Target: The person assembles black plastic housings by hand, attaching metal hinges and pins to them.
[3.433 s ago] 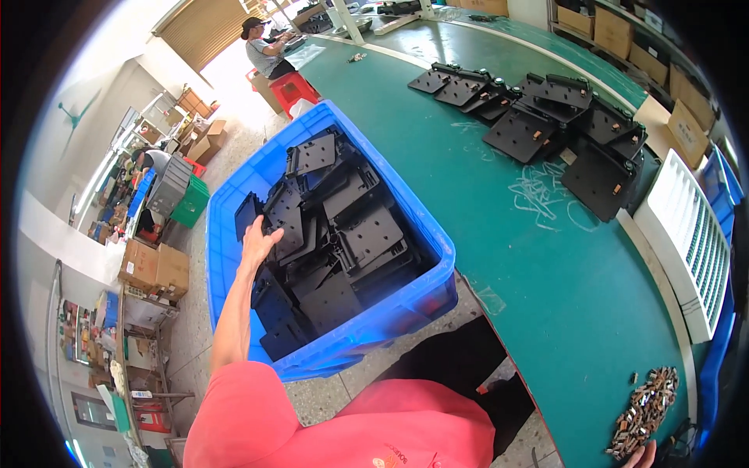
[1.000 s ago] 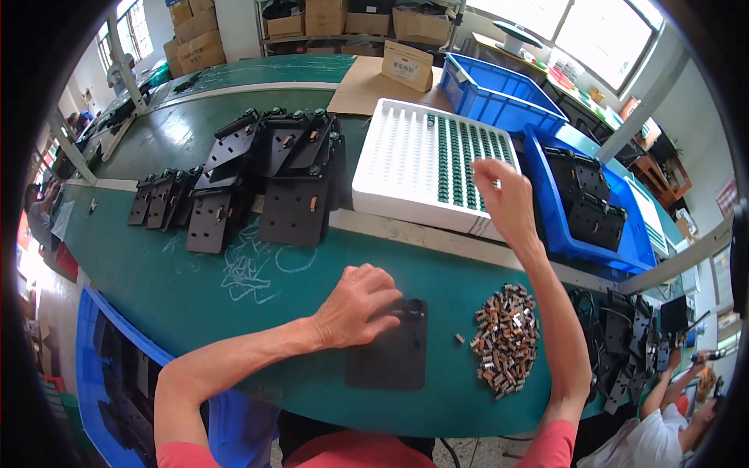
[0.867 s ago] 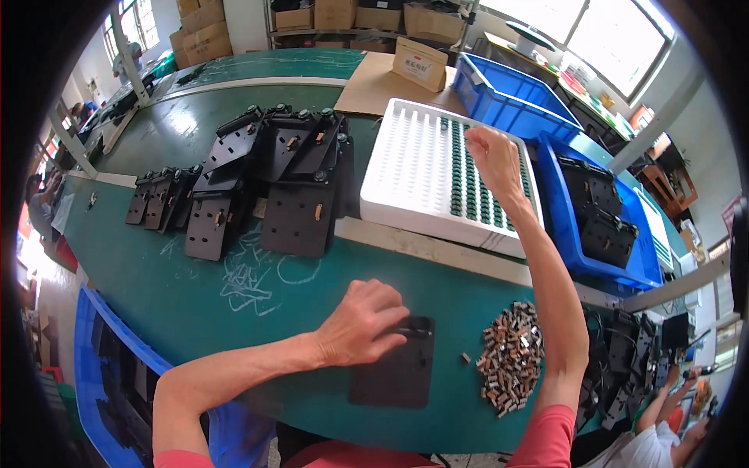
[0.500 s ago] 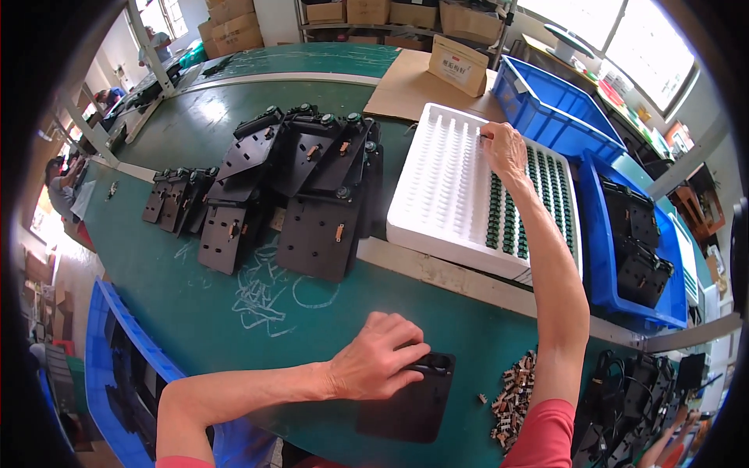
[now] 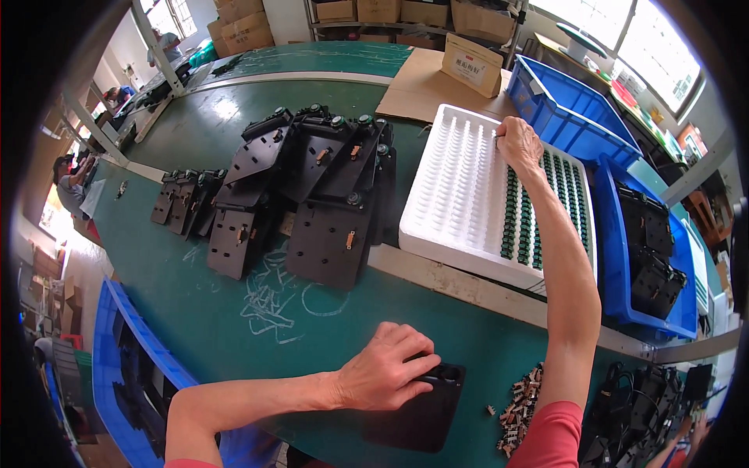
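My left hand (image 5: 388, 370) is closed over the upper edge of a flat black plastic panel (image 5: 417, 425) lying on the green table near me. A raised black ledge with round holes shows beside its fingertips. My right arm reaches far forward, and my right hand (image 5: 520, 145) is over the far part of a white foam tray (image 5: 425, 242). Its fingers are pinched together at the edge of the filled rows, and whatever they hold is hidden. Rows of small green-and-black parts (image 5: 510, 222) fill the tray's right side, while bare slots show on the left.
Stacked black panels (image 5: 324, 234) with small brown pieces stand at the left centre. A pile of small metal-and-brown parts (image 5: 519, 413) lies beside my right forearm. Blue crates (image 5: 573, 109) stand behind and right of the tray, another blue crate (image 5: 117, 312) at lower left. Black cabled units (image 5: 640, 405) lie at lower right.
The whole view has shifted slightly, so the scene sits a little further right. Both hands keep nearly the same places, the left on the panel and the right at the tray.
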Demonstrator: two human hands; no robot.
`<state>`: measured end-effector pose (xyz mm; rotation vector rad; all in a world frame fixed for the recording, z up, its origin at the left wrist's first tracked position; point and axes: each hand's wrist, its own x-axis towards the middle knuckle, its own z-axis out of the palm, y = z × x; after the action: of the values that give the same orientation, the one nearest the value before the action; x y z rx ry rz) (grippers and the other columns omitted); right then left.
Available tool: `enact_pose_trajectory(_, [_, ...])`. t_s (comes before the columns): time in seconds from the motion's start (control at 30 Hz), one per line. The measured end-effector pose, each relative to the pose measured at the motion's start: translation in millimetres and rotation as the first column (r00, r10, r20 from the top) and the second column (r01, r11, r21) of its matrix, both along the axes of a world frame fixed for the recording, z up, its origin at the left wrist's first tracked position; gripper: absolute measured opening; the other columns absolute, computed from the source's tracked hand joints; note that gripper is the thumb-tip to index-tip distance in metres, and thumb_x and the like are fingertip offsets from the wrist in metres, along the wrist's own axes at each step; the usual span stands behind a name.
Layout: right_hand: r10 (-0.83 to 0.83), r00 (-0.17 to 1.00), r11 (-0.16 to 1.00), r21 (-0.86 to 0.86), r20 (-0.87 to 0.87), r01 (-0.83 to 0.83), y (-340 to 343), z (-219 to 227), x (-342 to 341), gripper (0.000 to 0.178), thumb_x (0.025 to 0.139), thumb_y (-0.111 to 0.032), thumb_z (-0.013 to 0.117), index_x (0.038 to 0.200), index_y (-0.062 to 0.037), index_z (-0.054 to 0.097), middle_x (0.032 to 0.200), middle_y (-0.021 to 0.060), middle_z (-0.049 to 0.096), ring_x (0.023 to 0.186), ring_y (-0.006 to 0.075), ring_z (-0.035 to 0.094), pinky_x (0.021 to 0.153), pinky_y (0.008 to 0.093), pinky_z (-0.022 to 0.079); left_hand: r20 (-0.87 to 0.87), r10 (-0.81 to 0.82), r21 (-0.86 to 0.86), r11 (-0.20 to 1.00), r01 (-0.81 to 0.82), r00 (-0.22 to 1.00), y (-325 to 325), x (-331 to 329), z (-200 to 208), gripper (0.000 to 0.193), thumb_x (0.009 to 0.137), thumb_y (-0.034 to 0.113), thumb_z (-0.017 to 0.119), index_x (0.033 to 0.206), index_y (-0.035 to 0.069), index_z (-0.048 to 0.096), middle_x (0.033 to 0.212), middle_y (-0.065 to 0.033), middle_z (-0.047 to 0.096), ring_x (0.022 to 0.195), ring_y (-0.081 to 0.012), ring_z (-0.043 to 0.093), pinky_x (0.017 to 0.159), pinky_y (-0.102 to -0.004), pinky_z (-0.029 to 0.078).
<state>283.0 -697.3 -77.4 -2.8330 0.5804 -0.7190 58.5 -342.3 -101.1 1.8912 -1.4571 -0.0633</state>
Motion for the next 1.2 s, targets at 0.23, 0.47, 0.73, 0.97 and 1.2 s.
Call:
enact_pose_trajectory(0.23, [0.101,0.953,0.89,0.403,0.286,-0.215,-23.4,11.1,-21.5,0.021,0.079,-0.015,0.073,0.098,-0.0055,0.072,0.092,0.0074,0.074,0.087,0.0195,0.069,0.08,0.0324,0.053,-0.009,-0.014,-0.008,1.0,0.014,1.0,0.8,-3.1,0.7,0.041,0.071,0.02,0.081,0.107,0.005,0.066,0.103,-0.0069,0.057,0.094,-0.0248,0.053,0.085,-0.0413,0.039])
enact_pose_trajectory(0.47, [0.369,0.898,0.563,0.712,0.239,-0.421,37.1,63.4,-115.1,0.018,0.09,-0.019,0.068,0.103,-0.0066,0.068,0.085,0.0019,0.07,0.078,0.0078,0.064,0.069,0.0217,0.05,0.064,-0.016,-0.046,0.999,0.019,0.998,0.4,2.5,-0.4,0.04,0.07,0.02,0.081,0.103,0.004,0.067,0.099,-0.0098,0.058,0.09,-0.028,0.055,0.08,-0.042,0.041])
enact_pose_trajectory(0.73, [0.606,0.79,0.435,0.87,-0.094,-0.23,126.4,70.1,-280.5,0.017,0.087,-0.012,0.071,0.1,-0.001,0.069,0.081,0.0046,0.069,0.072,0.0095,0.066,0.065,0.0232,0.054,0.123,-0.12,-0.139,0.981,0.136,0.985,1.0,2.3,-6.8,0.036,0.064,0.018,0.083,0.094,0.004,0.068,0.091,-0.0088,0.059,0.081,-0.0269,0.056,0.072,-0.0384,0.044])
enact_pose_trajectory(0.97, [0.629,0.745,0.372,0.927,-0.222,-0.038,149.0,42.9,-330.2,0.015,0.085,-0.003,0.07,0.098,0.0035,0.068,0.083,0.0072,0.071,0.075,0.0107,0.068,0.068,0.0246,0.055,0.147,-0.118,-0.111,0.985,0.135,0.982,3.4,-2.5,-5.6,0.033,0.064,0.017,0.083,0.09,0.005,0.068,0.09,-0.008,0.06,0.081,-0.0254,0.058,0.07,-0.0375,0.045])
enact_pose_trajectory(1.2, [0.592,0.784,0.428,0.898,-0.188,-0.107,154.8,39.4,-331.6,0.017,0.083,-0.002,0.072,0.098,0.004,0.069,0.085,0.0079,0.072,0.078,0.0111,0.068,0.069,0.0253,0.054,0.161,-0.122,-0.111,0.984,0.141,0.979,4.0,-1.3,-8.0,0.032,0.065,0.018,0.083,0.09,0.005,0.068,0.09,-0.008,0.06,0.083,-0.0257,0.059,0.071,-0.0382,0.046])
